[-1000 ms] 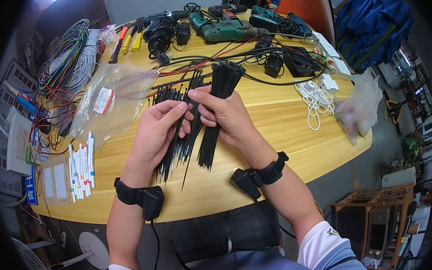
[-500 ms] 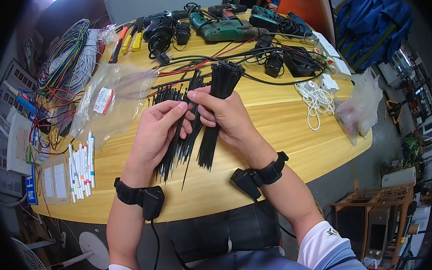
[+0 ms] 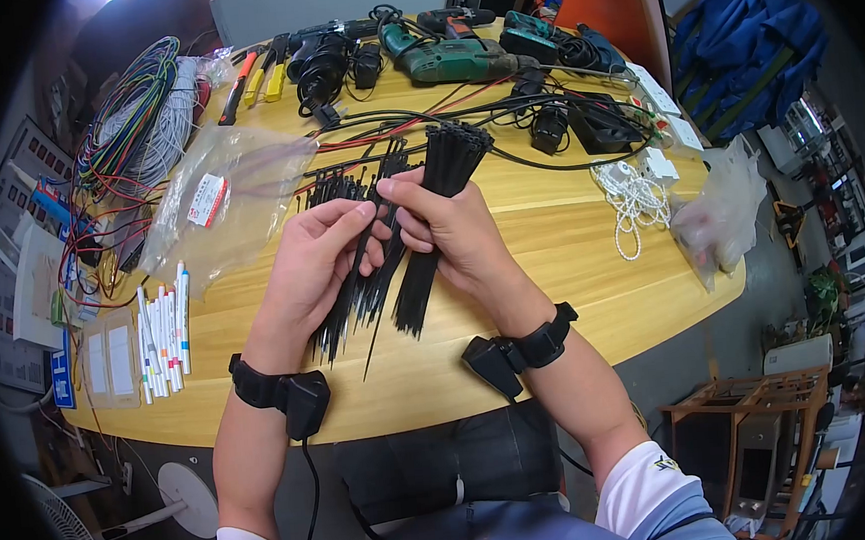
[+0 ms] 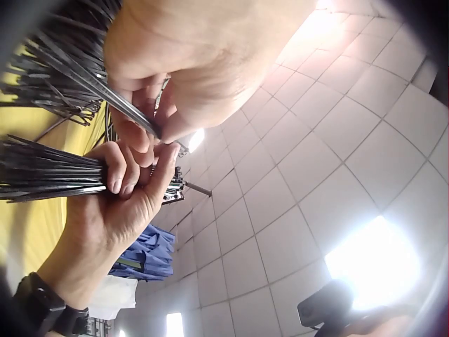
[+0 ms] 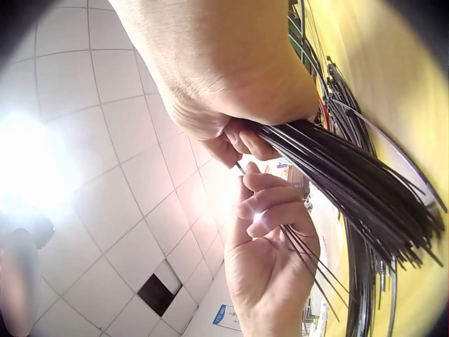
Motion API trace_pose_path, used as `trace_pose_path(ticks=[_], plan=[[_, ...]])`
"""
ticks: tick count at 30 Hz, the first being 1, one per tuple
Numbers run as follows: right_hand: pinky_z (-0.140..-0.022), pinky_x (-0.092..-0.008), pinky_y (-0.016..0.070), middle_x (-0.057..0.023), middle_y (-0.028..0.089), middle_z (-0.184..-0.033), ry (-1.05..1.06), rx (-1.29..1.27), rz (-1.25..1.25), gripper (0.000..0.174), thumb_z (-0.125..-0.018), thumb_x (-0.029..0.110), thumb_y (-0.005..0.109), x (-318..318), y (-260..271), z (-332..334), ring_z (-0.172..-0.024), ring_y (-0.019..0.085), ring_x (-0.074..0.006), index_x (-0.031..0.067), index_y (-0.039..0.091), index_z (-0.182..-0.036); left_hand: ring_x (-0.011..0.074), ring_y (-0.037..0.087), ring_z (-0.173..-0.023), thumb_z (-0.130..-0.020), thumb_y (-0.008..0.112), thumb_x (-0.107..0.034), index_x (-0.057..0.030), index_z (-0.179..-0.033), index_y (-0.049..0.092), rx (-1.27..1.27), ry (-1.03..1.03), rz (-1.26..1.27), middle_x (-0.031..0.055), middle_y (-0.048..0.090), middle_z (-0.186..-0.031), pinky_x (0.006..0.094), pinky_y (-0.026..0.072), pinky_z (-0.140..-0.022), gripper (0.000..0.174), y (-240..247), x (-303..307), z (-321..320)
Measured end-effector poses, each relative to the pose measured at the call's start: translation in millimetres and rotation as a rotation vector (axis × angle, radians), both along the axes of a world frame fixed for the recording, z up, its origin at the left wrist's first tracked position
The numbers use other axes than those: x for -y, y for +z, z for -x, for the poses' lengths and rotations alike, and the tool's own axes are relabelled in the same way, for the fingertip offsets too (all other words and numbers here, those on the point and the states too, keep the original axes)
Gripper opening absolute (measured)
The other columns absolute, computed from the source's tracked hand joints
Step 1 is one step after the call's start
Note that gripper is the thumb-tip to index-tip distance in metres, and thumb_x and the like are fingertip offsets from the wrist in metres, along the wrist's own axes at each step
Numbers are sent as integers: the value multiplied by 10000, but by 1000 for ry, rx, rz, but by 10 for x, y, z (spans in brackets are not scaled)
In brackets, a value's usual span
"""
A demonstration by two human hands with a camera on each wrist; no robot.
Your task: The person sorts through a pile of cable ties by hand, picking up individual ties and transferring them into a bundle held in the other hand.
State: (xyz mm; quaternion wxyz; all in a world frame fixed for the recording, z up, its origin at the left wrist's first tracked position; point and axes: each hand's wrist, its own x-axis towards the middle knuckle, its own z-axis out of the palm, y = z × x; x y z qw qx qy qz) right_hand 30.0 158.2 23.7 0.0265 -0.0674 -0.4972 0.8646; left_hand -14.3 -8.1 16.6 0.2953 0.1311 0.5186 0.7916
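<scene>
- A clear bag (image 3: 258, 182) with a white-and-red label lies flattened on the table (image 3: 571, 235); a whitish bag (image 3: 721, 208) near the right edge holds lumps too hazy to identify.
- The hands partly hide a loose pile of cable ties (image 3: 333, 189) on the table.
- Right hand (image 3: 458, 236): fingers curled round a thick black bundle (image 3: 456, 153), over the table.
- Left hand (image 3: 321, 253): thumb and fingertips pinch thin black ties (image 4: 105, 91), count unclear, beside the right fingertips.

Barely any shift from second ago. Right hand (image 3: 460, 233): black bundle (image 3: 445, 177) in its grip tips touch more, far end with heads (image 3: 458, 136) over to right by sliver, near end with tails (image 3: 415, 301) over to left. Slant slightly greater than half second back.
</scene>
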Motion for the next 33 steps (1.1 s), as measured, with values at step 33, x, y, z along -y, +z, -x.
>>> trace_pose_path(ticks=[33], plan=[[-434, -210, 261, 67, 443, -624, -214, -163, 247, 241, -879, 243, 762, -65, 29, 11, -467, 343, -28, 78, 587, -855, 108, 598, -619, -939, 643, -86, 61, -1065, 675, -56, -14, 63, 89, 682, -812, 224, 478, -555, 196, -12, -39, -51]])
